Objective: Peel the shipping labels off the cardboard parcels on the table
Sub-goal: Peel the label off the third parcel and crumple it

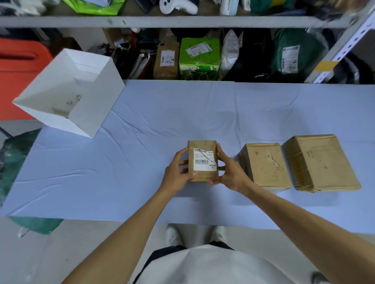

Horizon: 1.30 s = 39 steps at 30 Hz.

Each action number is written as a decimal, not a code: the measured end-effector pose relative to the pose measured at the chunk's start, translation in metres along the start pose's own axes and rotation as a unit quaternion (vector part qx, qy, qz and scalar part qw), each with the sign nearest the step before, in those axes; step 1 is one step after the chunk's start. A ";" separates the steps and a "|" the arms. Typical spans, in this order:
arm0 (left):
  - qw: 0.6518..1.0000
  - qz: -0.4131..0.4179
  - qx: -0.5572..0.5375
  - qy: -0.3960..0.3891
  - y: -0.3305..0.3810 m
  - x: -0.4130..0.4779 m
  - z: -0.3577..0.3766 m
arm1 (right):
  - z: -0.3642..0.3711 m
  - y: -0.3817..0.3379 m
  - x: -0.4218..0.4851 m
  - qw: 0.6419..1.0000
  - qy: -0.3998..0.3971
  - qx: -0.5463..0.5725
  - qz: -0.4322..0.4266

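Grip: left hand (177, 170) and right hand (229, 172) clamped on the small parcel (201, 144), label (205, 161) uppermost.
Fingers curl round the parcel's left and right edges, with the thumbs at its near corners; it sits over the near middle of the table (139, 144), though contact cannot be told. The cardboard looks stiff and light, so it should steady well from the sides. The label is thin paper with a diagonal tear and will probably shred; a corner or the torn edge seems the best hold, pulled low and slowly. The middle parcel (266, 166) and the end parcel (318, 163) lie to the right, tops bare.
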<state>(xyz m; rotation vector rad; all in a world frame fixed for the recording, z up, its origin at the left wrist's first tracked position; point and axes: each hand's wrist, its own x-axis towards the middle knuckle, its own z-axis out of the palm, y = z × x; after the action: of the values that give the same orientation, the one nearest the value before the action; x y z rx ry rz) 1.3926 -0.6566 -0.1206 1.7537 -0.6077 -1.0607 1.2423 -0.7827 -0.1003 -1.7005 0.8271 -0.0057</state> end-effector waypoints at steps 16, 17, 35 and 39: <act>0.995 0.036 0.087 -0.028 0.000 0.006 0.000 | 0.004 0.003 0.000 0.999 0.022 -0.024 -0.020; 0.995 0.038 0.085 -0.026 0.000 0.006 0.000 | 0.004 0.003 0.000 0.999 0.022 -0.024 -0.020; 0.997 0.027 0.075 -0.010 0.003 0.005 0.006 | 0.006 0.006 0.000 0.999 0.024 -0.027 -0.022; 0.993 0.034 0.108 -0.021 0.006 0.006 0.007 | 0.006 0.006 -0.001 0.999 0.023 -0.027 -0.020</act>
<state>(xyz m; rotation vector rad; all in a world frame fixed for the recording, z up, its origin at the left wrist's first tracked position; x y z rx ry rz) 1.3899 -0.6666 -0.1184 1.8857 -0.8302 -1.0166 1.2407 -0.7772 -0.1071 -1.7724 0.8347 -0.0505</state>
